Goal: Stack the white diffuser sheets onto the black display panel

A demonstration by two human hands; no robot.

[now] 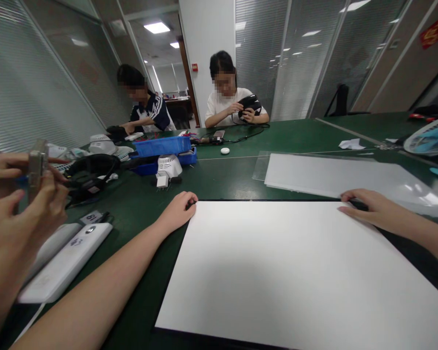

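Observation:
A large flat white panel (284,262) with a thin dark edge lies in front of me on the green table. My left hand (178,210) is closed on its far left corner, fingers curled over the edge. At the far right corner, my right hand (367,206) grips the edge in the same way, thumb over the white face. Just past the panel, a stack of clear and whitish plastic sheets (332,172) lies close to my right hand.
At the left, another person's hands (40,194) hold a phone-like device over white boxy devices (69,262). Beyond are a black headset-like item (91,172), blue trays (162,146) and a white plug-in unit (169,167). Two people sit across the table (222,182). A racket (430,138) lies far right.

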